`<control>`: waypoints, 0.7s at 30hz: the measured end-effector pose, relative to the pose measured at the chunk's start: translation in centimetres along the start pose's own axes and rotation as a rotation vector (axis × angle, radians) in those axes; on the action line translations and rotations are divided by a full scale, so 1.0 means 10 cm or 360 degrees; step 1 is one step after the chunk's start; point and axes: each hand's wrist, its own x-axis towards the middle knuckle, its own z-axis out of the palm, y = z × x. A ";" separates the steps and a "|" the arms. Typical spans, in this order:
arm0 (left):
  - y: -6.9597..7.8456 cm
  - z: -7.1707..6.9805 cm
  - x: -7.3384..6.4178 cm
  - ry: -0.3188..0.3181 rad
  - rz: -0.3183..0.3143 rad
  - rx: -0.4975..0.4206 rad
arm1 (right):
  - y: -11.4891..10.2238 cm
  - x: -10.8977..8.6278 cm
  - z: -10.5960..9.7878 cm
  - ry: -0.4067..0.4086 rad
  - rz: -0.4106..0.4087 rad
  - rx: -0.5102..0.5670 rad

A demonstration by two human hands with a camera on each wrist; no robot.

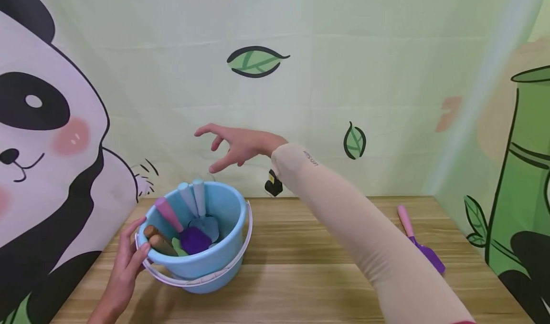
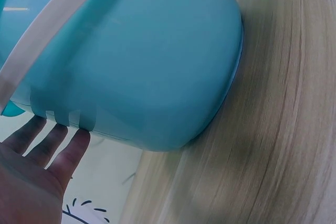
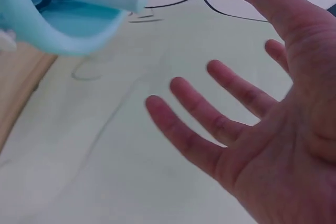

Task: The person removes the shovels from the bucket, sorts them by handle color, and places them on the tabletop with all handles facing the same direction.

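Observation:
A light blue bucket [image 1: 234,247] stands on the table, its pale handle [image 1: 202,280] hanging down at the front. My left hand [image 1: 124,262] holds the bucket at its left rim; in the left wrist view its fingertips [image 2: 79,140] touch the outer wall. Above and behind the bucket, my right hand [image 1: 240,145] is in the air with fingers spread, holding nothing. Inside the bucket are a purple toy shovel [image 1: 195,240] with a pink handle, blue tools [image 1: 205,227] with pale blue handles, brown handles [image 1: 161,244] and a green piece [image 1: 178,247], partly hidden.
Another purple shovel [image 1: 427,257] with a pink handle lies on the right side of the wooden table [image 1: 309,276]. A printed cloth backdrop [image 1: 322,85] with a panda and leaves rises behind the table. A small black and yellow item [image 1: 273,184] shows below the right wrist.

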 end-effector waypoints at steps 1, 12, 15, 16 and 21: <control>0.00 0.00 0.00 -0.0006 0.0000 0.0005 | 0.00 0.03 0.04 0.0025 -0.0022 0.0013; 0.00 0.00 -0.01 -0.0002 0.0004 -0.0025 | -0.11 0.34 0.38 0.0143 -0.0172 0.0070; 0.01 0.01 -0.01 -0.0002 -0.0002 -0.0029 | -0.16 0.38 0.43 0.0065 -0.0128 0.0074; 0.01 0.01 0.00 -0.0001 -0.0003 -0.0031 | -0.18 0.39 0.45 0.0040 -0.0112 0.0073; 0.02 0.01 0.00 0.0007 -0.0014 -0.0024 | -0.24 0.44 0.54 -0.0056 -0.0054 0.0078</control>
